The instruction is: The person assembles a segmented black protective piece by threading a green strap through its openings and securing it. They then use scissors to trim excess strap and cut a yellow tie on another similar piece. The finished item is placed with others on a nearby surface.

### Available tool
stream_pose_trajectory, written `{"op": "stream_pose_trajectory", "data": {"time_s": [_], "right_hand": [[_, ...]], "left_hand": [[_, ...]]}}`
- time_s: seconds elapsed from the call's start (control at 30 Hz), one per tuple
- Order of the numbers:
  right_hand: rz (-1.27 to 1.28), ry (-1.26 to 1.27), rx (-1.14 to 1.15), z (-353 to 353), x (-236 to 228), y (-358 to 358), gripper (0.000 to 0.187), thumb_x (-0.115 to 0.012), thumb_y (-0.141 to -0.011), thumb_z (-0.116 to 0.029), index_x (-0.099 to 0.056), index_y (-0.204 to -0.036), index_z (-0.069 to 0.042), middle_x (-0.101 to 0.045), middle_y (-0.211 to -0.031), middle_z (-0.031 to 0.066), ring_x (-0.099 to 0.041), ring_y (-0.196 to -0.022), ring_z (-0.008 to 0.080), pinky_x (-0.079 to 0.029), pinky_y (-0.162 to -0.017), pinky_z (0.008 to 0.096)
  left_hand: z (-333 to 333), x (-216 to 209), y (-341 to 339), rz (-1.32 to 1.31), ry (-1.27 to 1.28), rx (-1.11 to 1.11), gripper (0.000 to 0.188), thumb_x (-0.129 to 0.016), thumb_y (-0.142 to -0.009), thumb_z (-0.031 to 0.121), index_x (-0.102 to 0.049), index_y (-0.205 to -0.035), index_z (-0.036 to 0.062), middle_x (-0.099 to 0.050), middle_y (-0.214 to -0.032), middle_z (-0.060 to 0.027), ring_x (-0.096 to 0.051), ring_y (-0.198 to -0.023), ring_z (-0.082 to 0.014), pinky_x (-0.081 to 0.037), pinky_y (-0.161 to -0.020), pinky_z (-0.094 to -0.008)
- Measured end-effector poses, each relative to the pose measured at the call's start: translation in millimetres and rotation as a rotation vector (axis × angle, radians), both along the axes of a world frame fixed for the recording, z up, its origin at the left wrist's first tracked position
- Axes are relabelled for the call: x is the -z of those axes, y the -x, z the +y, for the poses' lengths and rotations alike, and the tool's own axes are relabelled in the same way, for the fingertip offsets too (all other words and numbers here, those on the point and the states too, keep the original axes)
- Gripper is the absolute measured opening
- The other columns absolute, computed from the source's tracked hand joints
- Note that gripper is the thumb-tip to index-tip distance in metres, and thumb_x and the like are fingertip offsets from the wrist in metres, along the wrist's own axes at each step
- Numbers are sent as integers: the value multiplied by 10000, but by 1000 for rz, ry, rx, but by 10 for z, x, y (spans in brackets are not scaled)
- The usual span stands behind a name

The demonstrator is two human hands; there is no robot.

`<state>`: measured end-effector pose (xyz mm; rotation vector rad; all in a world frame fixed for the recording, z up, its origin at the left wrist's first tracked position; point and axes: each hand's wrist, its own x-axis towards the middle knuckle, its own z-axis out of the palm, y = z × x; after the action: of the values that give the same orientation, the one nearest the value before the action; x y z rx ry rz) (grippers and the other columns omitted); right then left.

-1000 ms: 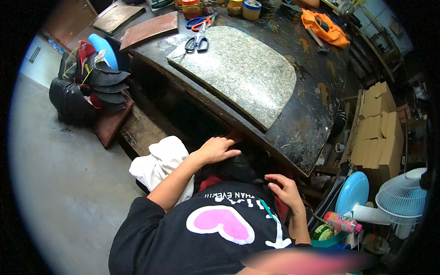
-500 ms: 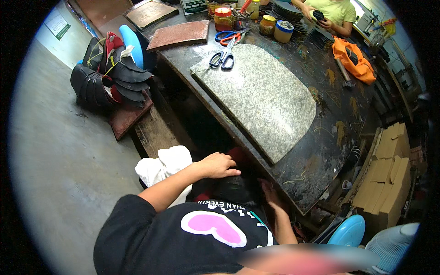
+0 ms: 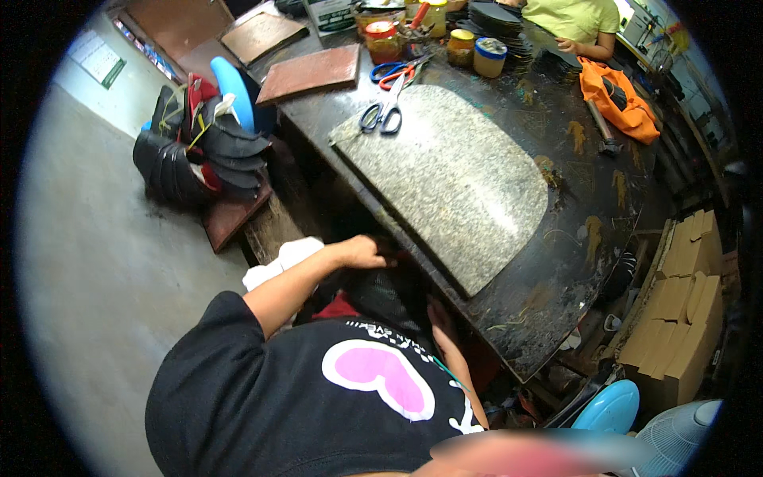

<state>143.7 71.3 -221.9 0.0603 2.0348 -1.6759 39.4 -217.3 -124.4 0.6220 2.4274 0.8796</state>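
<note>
My left hand is over my lap below the table edge, its fingers curled down at the upper edge of a dark mesh piece. What it grips is lost in shadow. On the other side of that piece, close under the table, is my right hand; its fingers are too dark to make out. A white cloth lies by my left forearm. Dark-handled scissors rest on the speckled stone slab, beside another pair with blue and orange handles.
Jars, a reddish board, a hammer and an orange cloth bag occupy the dark table. Black curved pieces are piled at left. Cardboard boxes and a fan stand at right. A person sits across.
My left hand has moved forward and left, its fingers going from stretched out to curled. My right hand has shifted left. The person opposite no longer visibly holds the dark object.
</note>
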Motion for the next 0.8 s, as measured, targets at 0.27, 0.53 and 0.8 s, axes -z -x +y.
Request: {"op": "stream_pose_trajectory", "data": {"time_s": [0.27,0.53,0.8], "right_hand": [[-11,-226,-25,304,-194,-53,486,-514,-981,-354,-515,-1341,-27,-528,-1360,109,-457,-1275,217,-325,-1076,338],[-160,-256,17,239,-709,-163,633,-700,-856,-323,-504,-1318,63,-526,-1347,192,-479,-1261,275,-337,-1061,334],[-379,149,150,46,-556,-203,427,-728,-831,-220,-593,-1171,0,-653,-1060,61,-607,-913,138,-452,-825,261]], "left_hand": [[262,-32,-201,105,-29,94,536,-548,-891,506,-677,-935,-12,-656,-905,-259,-629,-875,-428,-497,-769,-479],[129,29,-342,31,170,-144,484,-454,-931,421,-681,-933,-6,-660,-923,-267,-630,-918,-430,-488,-834,-495],[-288,237,-573,-143,-200,-363,425,-482,-951,397,-657,-1116,48,-676,-1038,-192,-637,-999,-348,-477,-882,-412]]}}
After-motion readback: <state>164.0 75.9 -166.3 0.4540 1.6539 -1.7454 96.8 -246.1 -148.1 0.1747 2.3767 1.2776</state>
